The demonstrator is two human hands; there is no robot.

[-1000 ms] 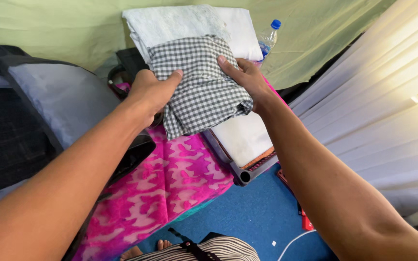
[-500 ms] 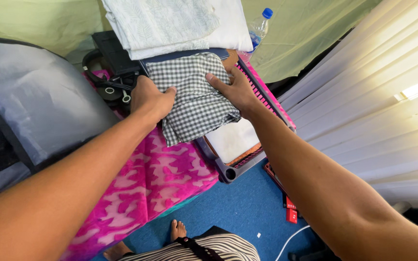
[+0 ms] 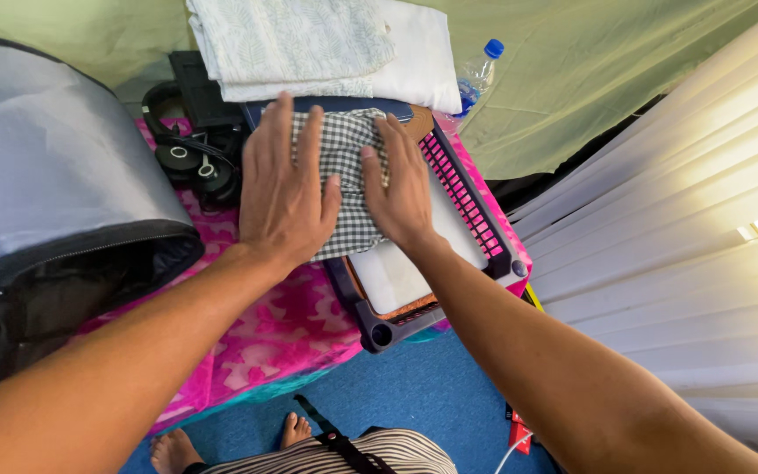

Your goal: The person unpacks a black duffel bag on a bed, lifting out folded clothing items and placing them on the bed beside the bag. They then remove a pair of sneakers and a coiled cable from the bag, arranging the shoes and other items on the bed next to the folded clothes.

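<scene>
A folded black-and-white checked cloth [image 3: 346, 167] lies on a white board in a dark frame [image 3: 414, 263], which rests on a pink patterned cover [image 3: 282, 325]. My left hand [image 3: 284, 189] presses flat on the cloth's left half, fingers spread. Beside it, my right hand [image 3: 399, 184] lies flat on the cloth's right side. Neither hand grips anything; both palms push down on the cloth.
Folded pale linens [image 3: 318, 44] are stacked behind the cloth, with a plastic bottle [image 3: 477, 75] at their right. Black headphones [image 3: 188, 158] lie to the left, next to a grey bag [image 3: 54, 175]. White curtains [image 3: 686, 237] hang at right. Blue floor [image 3: 414, 395] and my feet are below.
The cloth looks folded narrower. Both hands moved from its outer edges onto its top, now flat and close together. The view shifted closer.
</scene>
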